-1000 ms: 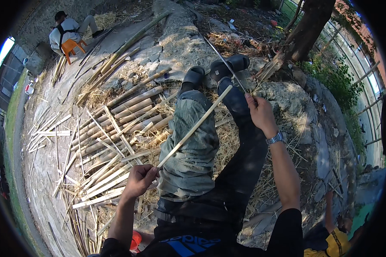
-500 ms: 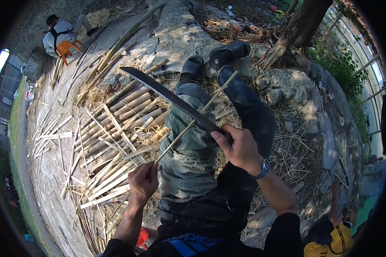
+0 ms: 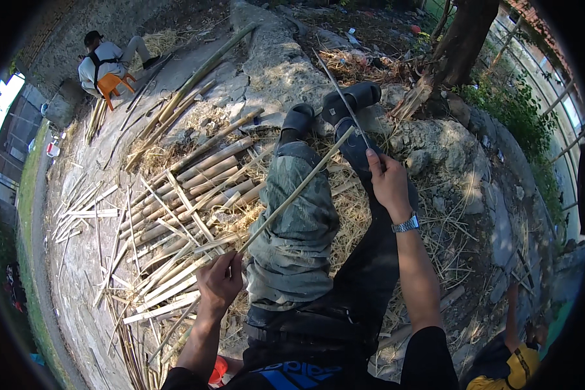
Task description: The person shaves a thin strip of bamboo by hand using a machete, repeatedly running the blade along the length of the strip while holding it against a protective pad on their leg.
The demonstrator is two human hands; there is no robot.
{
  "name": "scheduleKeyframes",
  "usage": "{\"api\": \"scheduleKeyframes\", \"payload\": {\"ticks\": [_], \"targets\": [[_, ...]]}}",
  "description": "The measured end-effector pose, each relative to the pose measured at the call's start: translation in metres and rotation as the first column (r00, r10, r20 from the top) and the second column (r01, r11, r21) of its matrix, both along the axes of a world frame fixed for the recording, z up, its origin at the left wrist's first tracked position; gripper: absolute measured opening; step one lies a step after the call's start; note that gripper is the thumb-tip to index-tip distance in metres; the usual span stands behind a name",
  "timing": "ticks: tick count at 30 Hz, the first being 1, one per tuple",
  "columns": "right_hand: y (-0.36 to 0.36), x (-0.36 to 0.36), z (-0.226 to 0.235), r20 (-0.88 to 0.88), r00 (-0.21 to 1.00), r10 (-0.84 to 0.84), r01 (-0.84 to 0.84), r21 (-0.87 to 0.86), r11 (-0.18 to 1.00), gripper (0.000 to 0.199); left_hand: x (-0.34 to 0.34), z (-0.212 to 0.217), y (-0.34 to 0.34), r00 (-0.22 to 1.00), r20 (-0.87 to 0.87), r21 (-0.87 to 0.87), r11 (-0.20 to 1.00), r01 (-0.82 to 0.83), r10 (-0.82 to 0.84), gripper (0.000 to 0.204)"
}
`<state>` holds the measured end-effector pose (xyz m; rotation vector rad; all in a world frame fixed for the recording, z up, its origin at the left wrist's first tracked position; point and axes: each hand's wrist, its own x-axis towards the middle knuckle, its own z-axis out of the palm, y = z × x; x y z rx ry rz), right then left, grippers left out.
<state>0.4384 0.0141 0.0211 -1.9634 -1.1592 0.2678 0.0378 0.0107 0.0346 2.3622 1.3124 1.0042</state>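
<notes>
My left hand point(image 3: 220, 281) is closed round the near end of a thin bamboo strip point(image 3: 297, 191). The strip slants up and away to the right, across my grey-green trouser leg point(image 3: 294, 224). In my right hand point(image 3: 390, 185), with a metal watch on the wrist, is a machete point(image 3: 340, 91). Its blade shows almost edge-on, a thin line pointing away past my sandals. The strip's far end lies close to the blade near my grip; whether they touch I cannot tell. The handle is mostly hidden by my fingers.
Bamboo poles point(image 3: 205, 170) and split bamboo slats point(image 3: 166, 296) are piled left of my legs. Straw and shavings point(image 3: 435, 240) litter the ground. A person on an orange chair point(image 3: 112, 84) sits far left; another, in yellow point(image 3: 515, 370), is at lower right. A tree trunk point(image 3: 468, 42) stands far right.
My right hand has moved right and away, drawing the machete along the strip toward its far end. The blade has turned from broadside to nearly edge-on. My left hand keeps its hold.
</notes>
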Motion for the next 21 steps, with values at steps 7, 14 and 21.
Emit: {"api": "scheduleKeyframes", "payload": {"ticks": [7,14,21], "targets": [[-0.029,-0.009,-0.017,-0.526,0.849,-0.049,0.063,0.008,0.998,0.05,-0.011,-0.007,-0.009,0.998,-0.016,-0.052,0.997,-0.055,0.055,0.003],[-0.024,-0.032,0.019,-0.376,0.919,0.116,-0.048,0.186,0.981,0.034,-0.02,-0.014,0.005,0.998,-0.063,0.051,0.999,0.006,-0.003,0.009],[0.01,-0.041,0.028,-0.467,0.835,0.291,-0.044,0.47,0.882,0.033,-0.022,-0.019,0.003,0.991,-0.13,0.097,0.995,0.038,-0.025,0.009]]}}
